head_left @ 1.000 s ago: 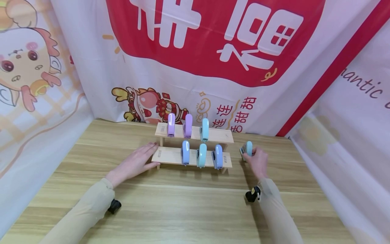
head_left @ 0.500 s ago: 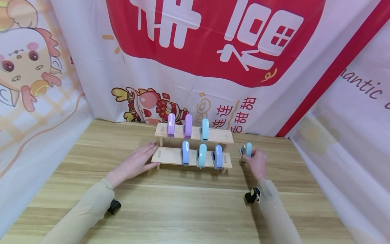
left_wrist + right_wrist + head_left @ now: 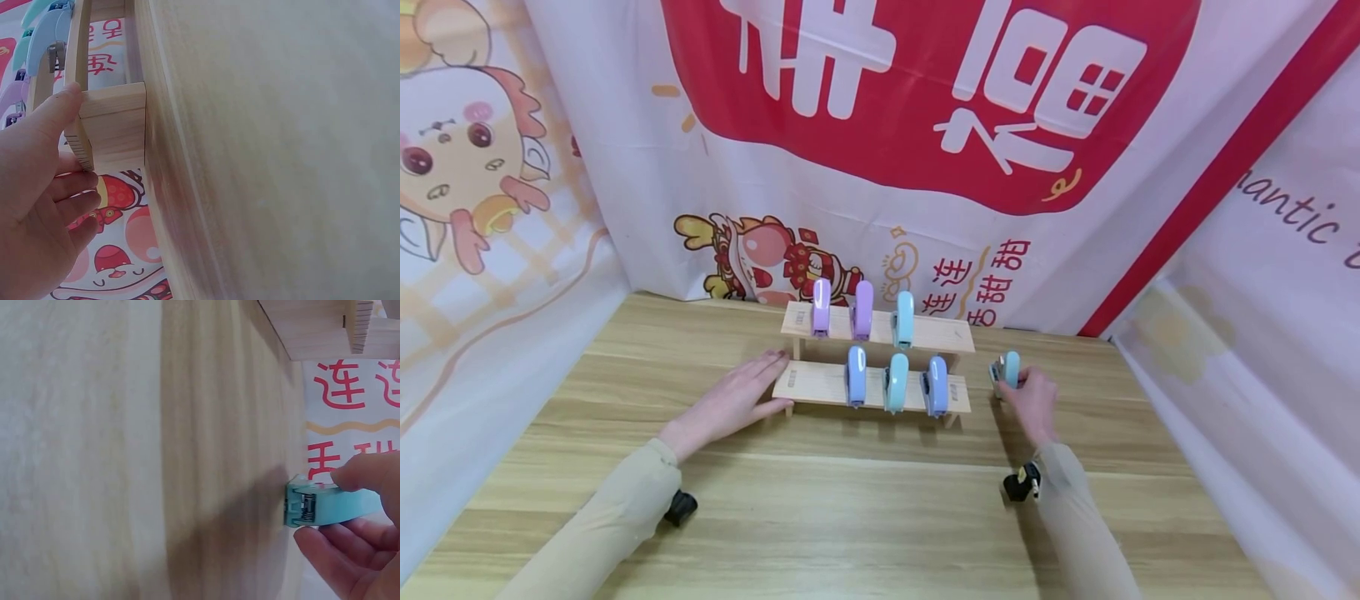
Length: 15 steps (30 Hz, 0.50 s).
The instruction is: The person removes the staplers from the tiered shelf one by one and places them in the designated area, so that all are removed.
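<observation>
A two-tier wooden display rack (image 3: 817, 379) stands on the table with small pastel staplers on both steps. My left hand (image 3: 741, 398) grips the left end of its lower step; in the left wrist view the thumb lies at the board's edge and the fingers (image 3: 76, 194) curl by its end. To the right of the rack, my right hand (image 3: 1034, 403) holds a teal stapler (image 3: 1012, 368) between thumb and fingers. The right wrist view shows that teal stapler (image 3: 340, 505) with its spring end close to the tabletop; the palm side hides part of its body.
Two purple staplers (image 3: 822, 308) and a light teal one (image 3: 904, 318) stand on the upper step. On the lower step are two blue staplers (image 3: 857, 377) with a teal one (image 3: 896, 383) between them. Printed cloth (image 3: 880, 200) hangs behind the wooden table (image 3: 850, 517).
The teal stapler in my right hand has come down very slightly. My left hand and the rack have stayed in place.
</observation>
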Tool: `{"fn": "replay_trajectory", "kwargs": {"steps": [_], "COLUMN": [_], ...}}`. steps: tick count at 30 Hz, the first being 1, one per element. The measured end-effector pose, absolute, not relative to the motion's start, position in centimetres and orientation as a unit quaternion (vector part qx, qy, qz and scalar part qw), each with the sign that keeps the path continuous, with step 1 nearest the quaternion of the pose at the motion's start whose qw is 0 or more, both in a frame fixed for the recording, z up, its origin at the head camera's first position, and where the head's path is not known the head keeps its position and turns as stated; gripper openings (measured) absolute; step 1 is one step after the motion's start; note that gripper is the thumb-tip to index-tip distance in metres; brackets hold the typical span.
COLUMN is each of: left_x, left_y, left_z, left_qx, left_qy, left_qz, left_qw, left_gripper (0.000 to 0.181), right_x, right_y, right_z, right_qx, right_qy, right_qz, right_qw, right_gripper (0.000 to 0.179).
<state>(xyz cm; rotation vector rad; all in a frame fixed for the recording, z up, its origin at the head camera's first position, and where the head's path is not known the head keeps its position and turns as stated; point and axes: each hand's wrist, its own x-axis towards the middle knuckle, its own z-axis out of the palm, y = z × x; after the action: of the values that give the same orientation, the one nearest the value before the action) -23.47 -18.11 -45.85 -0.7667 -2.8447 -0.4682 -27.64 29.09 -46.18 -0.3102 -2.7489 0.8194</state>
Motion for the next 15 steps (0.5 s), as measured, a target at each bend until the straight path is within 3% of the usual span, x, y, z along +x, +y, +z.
{"fn": "replay_trajectory", "kwargs": {"steps": [7, 15], "left_x": [-23.4, -23.5], "left_y": [-18.0, -18.1], "left_z": [-45.5, -45.8], "left_qx": [-0.26, -0.26], "left_qy": [-0.949, -0.949], "left_qz": [-0.16, -0.163], "left_qw": [0.08, 0.073], "left_gripper": [0.075, 0.076], "right_x": [-27.0, -26.2], "right_y": [29.4, 29.4], "right_z": [-44.9, -42.7], "right_qx": [-0.102, -0.09], "right_qy": [-0.948, -0.943], "right_qz": [0.278, 0.277], "right_qw": [0.118, 0.162], "right_gripper": [0.04, 0.046]}}
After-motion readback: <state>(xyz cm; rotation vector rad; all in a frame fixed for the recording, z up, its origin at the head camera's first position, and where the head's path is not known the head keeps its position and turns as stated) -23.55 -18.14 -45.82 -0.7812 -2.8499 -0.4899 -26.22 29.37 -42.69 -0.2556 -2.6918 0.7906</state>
